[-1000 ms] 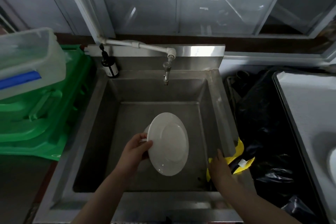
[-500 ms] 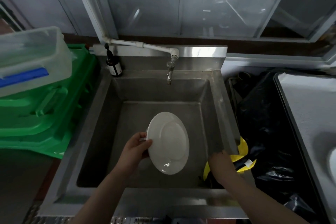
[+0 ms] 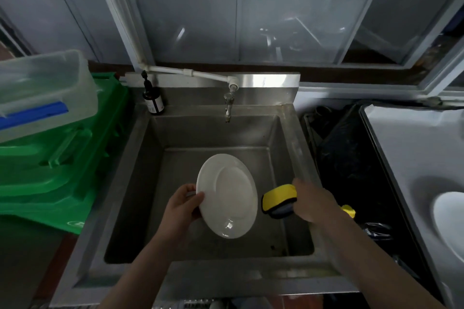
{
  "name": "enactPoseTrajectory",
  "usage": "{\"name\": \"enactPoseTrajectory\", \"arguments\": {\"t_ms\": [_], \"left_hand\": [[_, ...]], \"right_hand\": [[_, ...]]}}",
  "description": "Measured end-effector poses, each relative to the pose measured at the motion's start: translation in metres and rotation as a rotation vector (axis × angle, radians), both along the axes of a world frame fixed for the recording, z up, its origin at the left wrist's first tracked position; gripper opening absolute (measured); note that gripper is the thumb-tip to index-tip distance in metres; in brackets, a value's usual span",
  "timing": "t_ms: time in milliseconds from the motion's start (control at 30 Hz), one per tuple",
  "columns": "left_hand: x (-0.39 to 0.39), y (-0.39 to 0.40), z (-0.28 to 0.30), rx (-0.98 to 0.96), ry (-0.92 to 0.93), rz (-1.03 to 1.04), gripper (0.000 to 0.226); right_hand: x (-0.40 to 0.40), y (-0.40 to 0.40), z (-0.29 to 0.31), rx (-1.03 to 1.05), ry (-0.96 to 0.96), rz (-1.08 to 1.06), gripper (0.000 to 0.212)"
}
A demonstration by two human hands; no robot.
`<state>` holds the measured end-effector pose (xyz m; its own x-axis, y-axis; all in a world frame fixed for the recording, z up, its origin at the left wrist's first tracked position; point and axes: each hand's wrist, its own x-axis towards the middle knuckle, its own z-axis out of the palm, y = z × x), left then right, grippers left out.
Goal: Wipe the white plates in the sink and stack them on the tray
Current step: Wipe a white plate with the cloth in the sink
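Two hands work over one steel sink. One white plate is tilted above the basin's middle, its rim at nine o'clock pinched by the left hand, thumb on the face, fingers behind. At three o'clock from the plate, just beside it, the right hand is curled tight around one yellow sponge. One tap sits at twelve o'clock, one dark bottle at eleven. A second white plate lies on the tray far right.
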<state>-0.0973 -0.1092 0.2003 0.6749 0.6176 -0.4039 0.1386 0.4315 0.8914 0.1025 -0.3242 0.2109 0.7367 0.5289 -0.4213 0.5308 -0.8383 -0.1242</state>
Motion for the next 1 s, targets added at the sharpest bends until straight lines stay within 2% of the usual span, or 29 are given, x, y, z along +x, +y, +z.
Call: {"name": "enactPoseTrajectory", "arguments": {"t_ms": [100,200,300,400,467,600,700,1000], "left_hand": [[-0.002,-0.002,0.004,0.005,-0.029,0.006,0.009],[-0.003,-0.004,0.006,0.009,-0.037,-0.002,0.009],[-0.004,-0.006,0.008,0.003,-0.041,-0.017,0.009],[-0.005,-0.008,0.011,0.006,-0.052,-0.037,0.009],[-0.006,-0.01,0.012,0.005,-0.06,-0.04,0.009],[-0.006,-0.012,0.011,0.009,-0.07,-0.052,0.011],[-0.007,-0.01,0.012,0.03,-0.059,-0.048,0.012],[-0.011,-0.007,0.014,0.033,-0.076,-0.049,0.012]], "right_hand": [[0.002,-0.004,0.014,0.174,0.162,-0.145,0.028],[0.003,-0.004,0.026,0.293,0.273,-0.247,0.044],[0.0,-0.006,0.036,0.383,0.379,-0.285,0.061],[-0.007,-0.009,0.042,0.448,0.405,-0.262,0.069],[-0.012,-0.009,0.042,0.514,0.364,-0.238,0.066],[-0.013,-0.006,0.036,0.684,0.266,-0.296,0.037],[-0.012,-0.009,0.028,0.719,0.215,-0.305,0.023],[-0.032,-0.003,0.002,0.75,0.168,-0.381,0.033]]}}
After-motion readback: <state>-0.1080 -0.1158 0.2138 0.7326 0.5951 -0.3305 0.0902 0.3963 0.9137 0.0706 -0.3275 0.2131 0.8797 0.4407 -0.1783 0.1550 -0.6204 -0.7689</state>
